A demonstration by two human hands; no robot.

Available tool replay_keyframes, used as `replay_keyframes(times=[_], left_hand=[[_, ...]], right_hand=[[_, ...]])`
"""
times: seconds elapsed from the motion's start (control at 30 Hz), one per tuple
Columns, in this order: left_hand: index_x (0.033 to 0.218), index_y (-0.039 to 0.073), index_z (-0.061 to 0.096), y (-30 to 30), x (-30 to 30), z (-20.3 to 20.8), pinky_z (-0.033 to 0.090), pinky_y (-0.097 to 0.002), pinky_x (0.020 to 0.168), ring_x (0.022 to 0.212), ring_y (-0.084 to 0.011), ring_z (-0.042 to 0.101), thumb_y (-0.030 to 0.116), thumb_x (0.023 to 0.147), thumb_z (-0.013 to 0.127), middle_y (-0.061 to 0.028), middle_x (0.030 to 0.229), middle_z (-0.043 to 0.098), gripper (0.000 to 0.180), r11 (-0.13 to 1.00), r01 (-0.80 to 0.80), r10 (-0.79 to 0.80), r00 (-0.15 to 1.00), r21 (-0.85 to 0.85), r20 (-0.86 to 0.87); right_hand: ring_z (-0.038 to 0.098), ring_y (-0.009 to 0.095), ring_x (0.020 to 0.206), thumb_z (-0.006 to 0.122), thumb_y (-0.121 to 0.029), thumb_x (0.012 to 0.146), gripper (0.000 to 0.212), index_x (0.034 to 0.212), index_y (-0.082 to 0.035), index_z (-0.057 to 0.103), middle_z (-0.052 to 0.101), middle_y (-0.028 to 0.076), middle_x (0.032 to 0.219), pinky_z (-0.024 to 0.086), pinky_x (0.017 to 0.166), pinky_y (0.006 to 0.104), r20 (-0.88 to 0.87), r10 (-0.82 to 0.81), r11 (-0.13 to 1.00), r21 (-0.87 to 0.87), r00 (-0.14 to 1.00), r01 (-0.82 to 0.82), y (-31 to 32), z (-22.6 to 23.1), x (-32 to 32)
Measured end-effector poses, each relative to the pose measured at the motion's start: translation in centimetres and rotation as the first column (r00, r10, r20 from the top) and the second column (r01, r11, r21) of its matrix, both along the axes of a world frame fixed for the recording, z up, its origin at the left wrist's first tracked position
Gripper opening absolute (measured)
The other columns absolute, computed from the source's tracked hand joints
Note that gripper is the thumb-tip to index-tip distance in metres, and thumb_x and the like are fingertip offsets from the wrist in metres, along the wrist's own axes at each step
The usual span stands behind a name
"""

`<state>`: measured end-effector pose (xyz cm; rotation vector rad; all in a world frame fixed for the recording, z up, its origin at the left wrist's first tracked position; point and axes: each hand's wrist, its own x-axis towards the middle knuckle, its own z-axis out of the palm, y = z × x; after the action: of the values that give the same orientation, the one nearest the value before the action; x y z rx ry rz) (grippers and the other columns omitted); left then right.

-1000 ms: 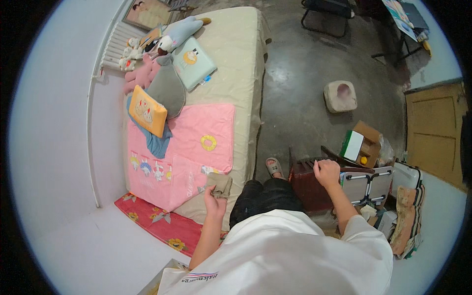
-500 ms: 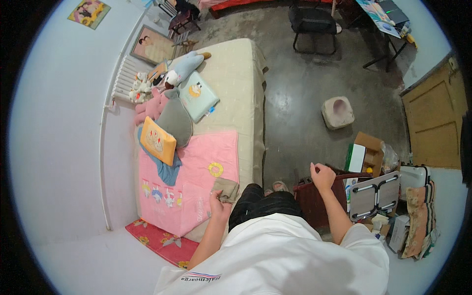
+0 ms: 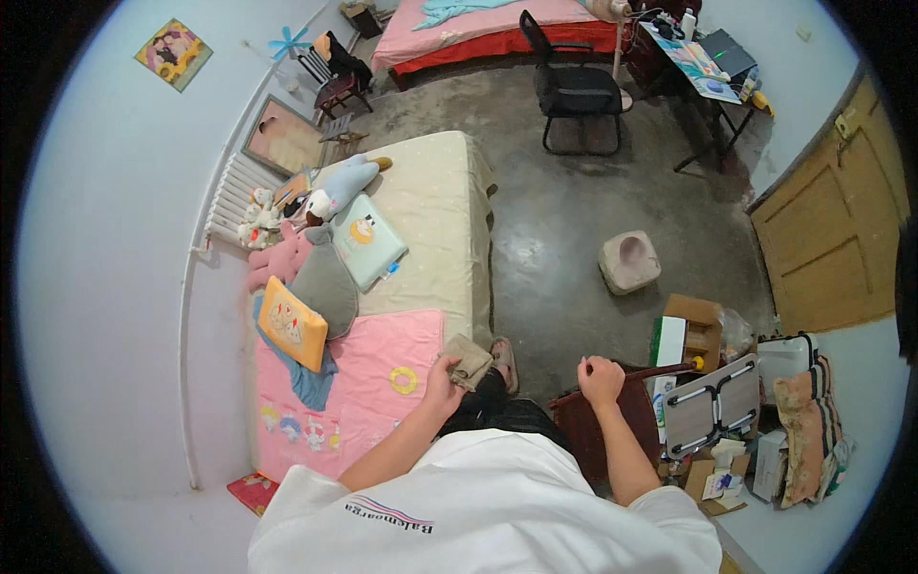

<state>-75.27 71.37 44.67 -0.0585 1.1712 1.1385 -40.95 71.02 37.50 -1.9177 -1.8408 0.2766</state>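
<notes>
My left hand (image 3: 442, 385) is closed on a folded khaki cloth (image 3: 471, 359), held out over my leg beside the bed's edge. Whether the cloth is a garment or something else, I cannot tell. On the bed beside that hand lies a pink blanket (image 3: 368, 368) with a yellow ring on it. My right hand (image 3: 601, 381) hangs over a dark red wooden chair (image 3: 593, 426), its fingers curled into a loose fist with nothing visible in them.
Soft toys and a yellow cushion (image 3: 293, 323) line the bed's (image 3: 445, 220) wall side. A pale stool (image 3: 629, 263) stands on the floor ahead. Cardboard boxes (image 3: 693, 316) and a folded table (image 3: 712, 407) crowd the right. Farther off are a black chair (image 3: 579, 100) and a desk (image 3: 684, 59).
My view has tilted up and I have stepped forward, one sandalled foot now ahead. The left hand carries the cloth forward; the right hand stays curled.
</notes>
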Motion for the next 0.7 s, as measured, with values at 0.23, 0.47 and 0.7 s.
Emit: replay_keyframes(times=[0.23, 0.47, 0.7], left_hand=[[0.109, 0.007, 0.061, 9.1, -0.6, -4.6, 0.054, -0.0432, 0.078, 0.095, -0.0235, 0.065, 0.016, 0.088, 0.061, -0.0070, 0.098, 0.066, 0.023, 0.986, 0.160, -0.164, 0.982, -0.045, -0.097], [0.113, 0.007, 0.056, 14.4, -6.5, -10.3, 0.054, -0.0431, 0.070, 0.083, -0.0245, 0.061, 0.016, 0.081, 0.065, -0.0082, 0.092, 0.060, 0.034, 0.969, 0.133, -0.216, 0.867, -0.208, -0.449], [0.109, 0.002, 0.060, 13.7, -19.5, -17.5, 0.059, -0.0442, 0.062, 0.082, -0.0291, 0.068, 0.011, 0.081, 0.061, -0.0134, 0.093, 0.064, 0.030, 0.896, 0.207, -0.424, 0.663, -0.393, -0.617]], right_hand=[[0.062, 0.036, 0.068, 0.067, -0.023, 0.087, 0.027, 0.066, -0.005, 0.062, 0.064, 0.014, 0.069, 0.048, 0.066, 0.0475, 0.012, -0.132, 0.989, -0.064, 0.991, 0.132, 1.0, 0.5, -0.8], [0.062, 0.031, 0.065, 0.068, -0.020, 0.081, 0.024, 0.063, -0.007, 0.060, 0.061, 0.010, 0.065, 0.046, 0.063, 0.0451, 0.082, -0.093, 0.984, -0.145, 0.992, 0.104, 1.9, 2.1, -0.6], [0.062, 0.029, 0.066, 0.065, -0.021, 0.080, 0.021, 0.062, -0.009, 0.062, 0.063, 0.009, 0.066, 0.046, 0.067, 0.0420, 0.155, -0.114, 0.953, -0.261, 0.981, 0.152, 2.5, 2.5, -0.8]])
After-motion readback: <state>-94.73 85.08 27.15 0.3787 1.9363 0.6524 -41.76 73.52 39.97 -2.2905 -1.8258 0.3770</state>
